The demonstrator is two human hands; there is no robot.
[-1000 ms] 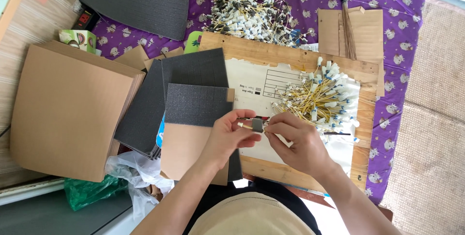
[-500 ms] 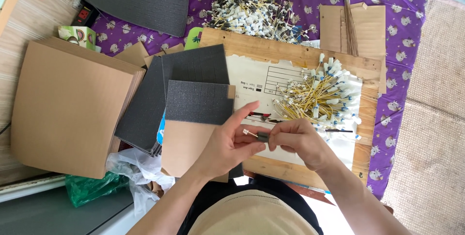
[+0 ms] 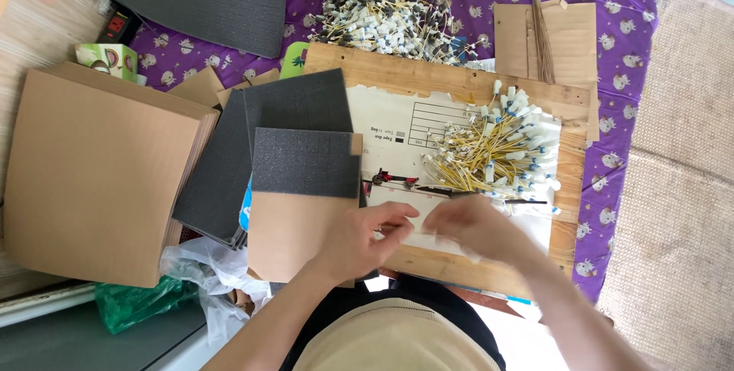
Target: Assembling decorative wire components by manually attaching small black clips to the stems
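Flanking white printed sheet (image 3: 413, 122): cardboard (image 3: 99, 172)

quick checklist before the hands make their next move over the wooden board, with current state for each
1. Both hands over the work: left hand and right hand sit close together above the paper sheet - ok.
2. Small part gripped between the fingers: the right hand is motion-blurred - cannot tell.
3. Supply within reach: the bundle of yellow wires lies on the wooden board, just beyond the right hand - ok.
4. Foam ready: a dark foam square rests on a cardboard piece beside the left hand - ok.
5. Space under the hands: red-handled tool and a dark thin tool lie just past the fingertips - cannot tell if touching.
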